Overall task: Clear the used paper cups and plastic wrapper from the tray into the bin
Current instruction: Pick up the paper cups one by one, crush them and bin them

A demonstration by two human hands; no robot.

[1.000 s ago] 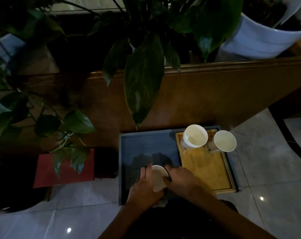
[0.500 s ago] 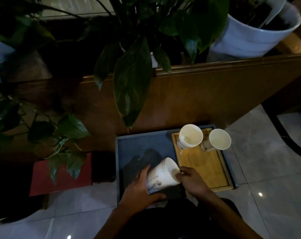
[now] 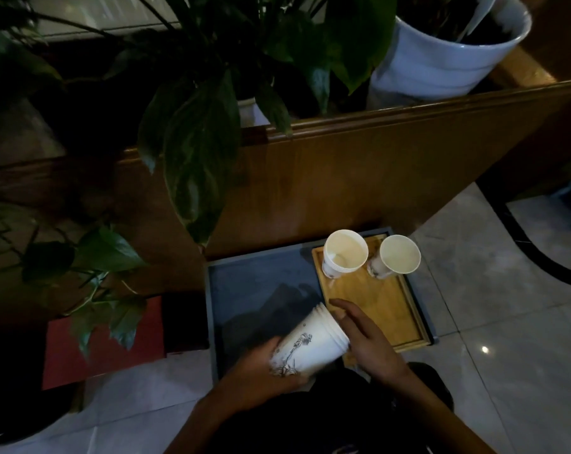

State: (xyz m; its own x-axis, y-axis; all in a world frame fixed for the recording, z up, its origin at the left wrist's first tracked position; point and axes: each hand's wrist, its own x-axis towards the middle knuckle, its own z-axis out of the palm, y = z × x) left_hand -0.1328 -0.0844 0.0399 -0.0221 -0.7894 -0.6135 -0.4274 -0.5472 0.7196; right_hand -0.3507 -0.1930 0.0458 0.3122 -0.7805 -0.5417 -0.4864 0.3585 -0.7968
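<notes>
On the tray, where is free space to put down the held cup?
Free: the dark tray floor left of the wooden board, and the board's near half. Crowded: its far end, where two paper cups stand.

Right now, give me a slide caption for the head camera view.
Left hand grips a tilted stack of paper cups, right hand open beside it; two cups remain on the wooden tray.

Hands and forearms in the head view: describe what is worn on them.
Both the left hand and the right hand are bare: no gloves, rings, watch or bracelet visible. Both forearms are uncovered, with no sleeve in view. The dim light could hide small details.
</notes>
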